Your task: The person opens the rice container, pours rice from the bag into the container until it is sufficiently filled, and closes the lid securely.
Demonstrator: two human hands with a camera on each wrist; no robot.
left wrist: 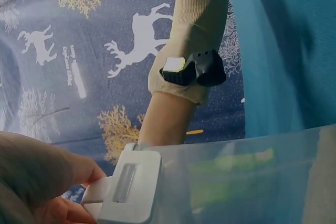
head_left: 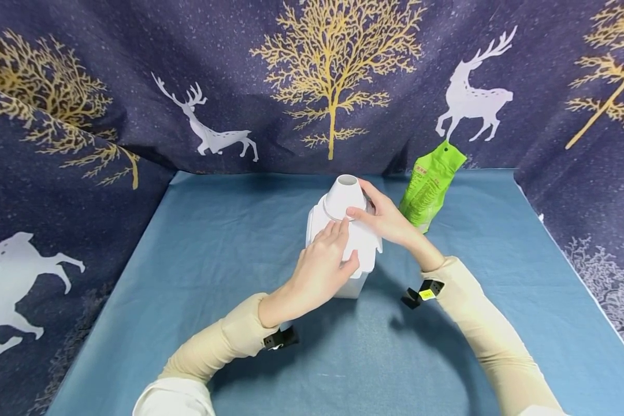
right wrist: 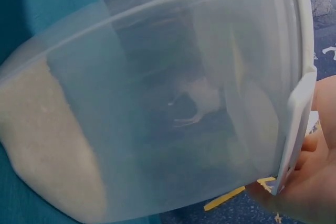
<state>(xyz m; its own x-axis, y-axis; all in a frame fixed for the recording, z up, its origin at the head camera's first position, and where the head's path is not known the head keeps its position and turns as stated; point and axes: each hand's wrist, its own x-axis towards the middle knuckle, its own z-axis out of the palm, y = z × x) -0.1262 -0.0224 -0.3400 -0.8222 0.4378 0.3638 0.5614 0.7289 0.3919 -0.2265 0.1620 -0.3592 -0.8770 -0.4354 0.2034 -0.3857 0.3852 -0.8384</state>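
A tall translucent storage container [head_left: 349, 289] stands mid-table with its white lid [head_left: 365, 245] on. Pale grainy contents [right wrist: 47, 145] fill its lower part in the right wrist view. On the lid's far part sits a white cone-shaped piece [head_left: 339, 199] with a round opening at its top. My right hand [head_left: 390, 219] grips this cone near its base, thumb in front and index finger behind. My left hand [head_left: 317, 268] rests on the lid, fingers fairly straight, fingertips by the cone's base. In the left wrist view, its thumb and fingers are beside a white lid latch [left wrist: 131, 187].
A green printed bag [head_left: 430, 188] stands upright to the right, behind my right wrist. Blue cloth [head_left: 229, 231] covers the table. A dark curtain [head_left: 291, 115] with deer and trees hangs behind it. Each sleeve carries a small black wrist camera [head_left: 427, 289].
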